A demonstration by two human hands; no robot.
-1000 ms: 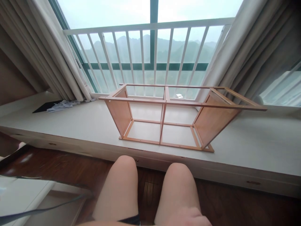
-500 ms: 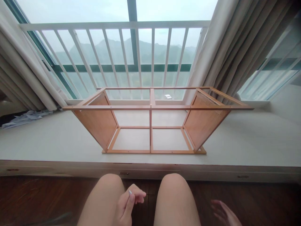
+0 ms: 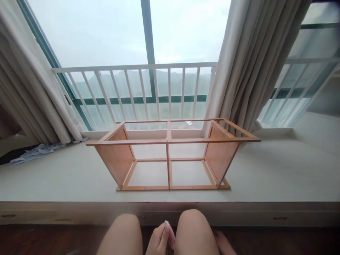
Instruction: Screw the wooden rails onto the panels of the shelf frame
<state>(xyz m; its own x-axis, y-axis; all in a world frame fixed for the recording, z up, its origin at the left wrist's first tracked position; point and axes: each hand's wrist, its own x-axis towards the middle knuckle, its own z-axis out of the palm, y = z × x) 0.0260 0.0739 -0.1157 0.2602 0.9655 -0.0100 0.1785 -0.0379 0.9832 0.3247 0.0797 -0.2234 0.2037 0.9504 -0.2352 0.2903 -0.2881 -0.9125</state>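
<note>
My left hand is between the knees, its fingers curled closed. A small silvery piece shows at the thumb tip; it is too small to name its kind. My right hand is low beside the right knee, which hides its fingers. Ahead of both hands, and touched by neither, a wooden frame stands on the white window ledge. It has a solid panel on the left and one on the right, open rectangles at top and bottom, and a post in the middle.
The white ledge has a drop at its front edge, close to the knees. Behind the frame are a white railing and windows. Curtains hang on both sides. A crumpled pale cloth lies at the left.
The view has tilted up, so the frame and ledge sit lower. My left hand has moved right between the knees; my right hand has moved left, in against the right knee.
</note>
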